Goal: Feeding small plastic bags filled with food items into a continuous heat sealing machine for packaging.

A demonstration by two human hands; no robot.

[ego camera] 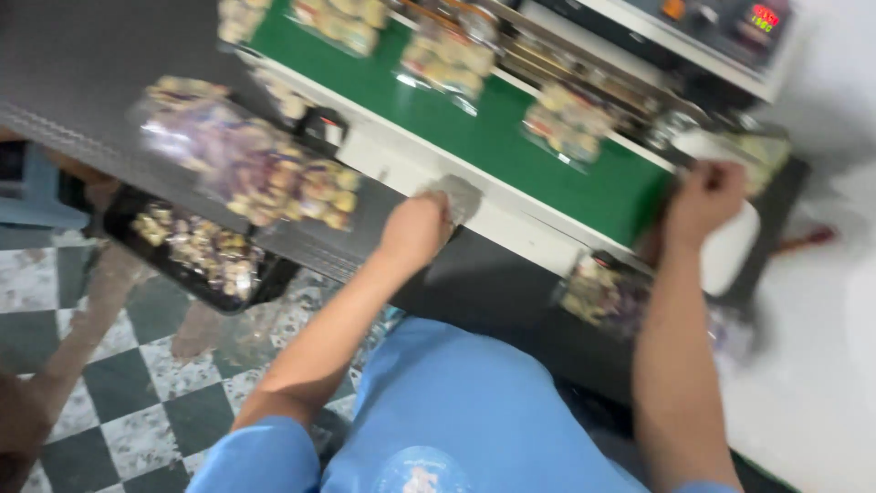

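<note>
Nearest, the left hand (415, 228) rests closed against the machine's white front edge (511, 228). The right hand (707, 196) pinches a clear packet (757, 155) at the green belt's (493, 137) far right end. More packets (447, 59) ride the belt with bare green between them.

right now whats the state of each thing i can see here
left hand: closed, resting at the white edge of the conveyor
right hand: closed on a clear bag at the belt's end
green belt: carrying several filled clear bags, lying flat
big bag: full, lying on the grey table
black tray: holding loose pieces
display: lit
</note>
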